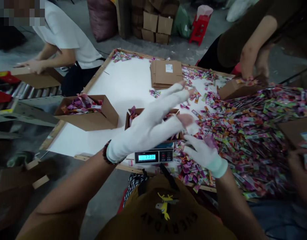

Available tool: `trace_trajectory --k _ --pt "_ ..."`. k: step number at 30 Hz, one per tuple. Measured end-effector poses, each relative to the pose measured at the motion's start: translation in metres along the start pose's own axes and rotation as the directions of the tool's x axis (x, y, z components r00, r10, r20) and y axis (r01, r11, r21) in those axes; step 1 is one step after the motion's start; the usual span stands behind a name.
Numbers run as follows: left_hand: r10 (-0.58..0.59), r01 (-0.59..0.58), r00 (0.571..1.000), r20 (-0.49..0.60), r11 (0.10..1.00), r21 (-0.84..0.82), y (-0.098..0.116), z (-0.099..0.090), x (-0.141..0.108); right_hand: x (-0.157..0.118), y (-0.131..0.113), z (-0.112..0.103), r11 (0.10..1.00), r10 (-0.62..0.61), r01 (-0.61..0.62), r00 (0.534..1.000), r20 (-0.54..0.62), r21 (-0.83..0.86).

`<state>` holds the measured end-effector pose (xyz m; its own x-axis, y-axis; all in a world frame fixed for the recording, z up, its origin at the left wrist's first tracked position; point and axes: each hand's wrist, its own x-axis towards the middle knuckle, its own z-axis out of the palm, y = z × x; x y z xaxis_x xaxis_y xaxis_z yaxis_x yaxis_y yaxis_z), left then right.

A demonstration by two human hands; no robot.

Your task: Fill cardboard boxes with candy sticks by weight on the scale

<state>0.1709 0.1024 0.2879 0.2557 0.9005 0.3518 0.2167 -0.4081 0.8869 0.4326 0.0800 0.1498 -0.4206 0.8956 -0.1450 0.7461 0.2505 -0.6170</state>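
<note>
My left hand (153, 121), in a white glove with bare fingertips, reaches over a small cardboard box (127, 120) of wrapped packets and hides much of it. Its fingers are stretched out, with nothing visible in them. The box sits on a digital scale (154, 156) with a lit blue display. My right hand (202, 151), also gloved and blurred, is beside the box's right side, above loose packets (193, 171). Its fingers look extended and apart; a purple packet (210, 141) shows at its far edge, and whether they touch is unclear.
A filled cardboard box (87, 120) stands on the white table (118, 78) to the left. Flat cardboard (165, 75) is stacked at the back. A large packet heap (250, 133) covers the right. Co-workers handle boxes at left (40, 76), far right (235, 88) and near right (298, 130).
</note>
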Motion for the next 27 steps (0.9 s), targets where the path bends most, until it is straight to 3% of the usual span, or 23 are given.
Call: trace_trajectory --k 3,5,7,10,12,16,20,27 --pt "-0.069 0.071 0.977 -0.202 0.997 0.003 -0.032 -0.023 -0.018 -0.011 0.004 -0.007 1.0 0.031 -0.031 1.0 -0.005 -0.001" --pt "-0.097 0.111 0.932 -0.349 0.994 0.018 -0.057 -0.042 -0.035 -0.017 0.008 -0.012 0.999 0.047 -0.047 0.999 -0.015 -0.002" --pt "-0.151 0.164 0.854 -0.497 0.986 -0.018 -0.078 -0.06 -0.054 -0.021 0.011 -0.016 0.998 0.058 -0.058 0.997 -0.046 0.004" --pt "-0.274 0.24 0.697 -0.662 0.96 -0.144 -0.098 -0.079 -0.084 -0.019 0.011 -0.018 0.998 0.06 -0.059 0.995 -0.078 0.008" --pt "-0.335 0.294 0.615 -0.714 0.937 -0.187 -0.105 -0.085 -0.102 -0.015 0.008 -0.017 0.999 0.047 -0.047 0.996 -0.077 -0.002" --pt "-0.426 0.372 0.494 -0.758 0.892 -0.259 -0.114 -0.084 -0.131 -0.004 -0.003 -0.014 1.0 -0.001 0.0 0.998 -0.055 -0.022" --pt "-0.488 0.403 0.458 -0.743 0.859 -0.315 -0.122 -0.079 -0.146 0.005 -0.012 -0.01 1.0 -0.027 0.026 0.999 -0.025 -0.016" --pt "-0.501 0.394 0.487 -0.715 0.857 -0.332 -0.132 -0.072 -0.154 0.007 -0.02 -0.008 0.998 -0.059 0.057 0.997 -0.048 -0.03"
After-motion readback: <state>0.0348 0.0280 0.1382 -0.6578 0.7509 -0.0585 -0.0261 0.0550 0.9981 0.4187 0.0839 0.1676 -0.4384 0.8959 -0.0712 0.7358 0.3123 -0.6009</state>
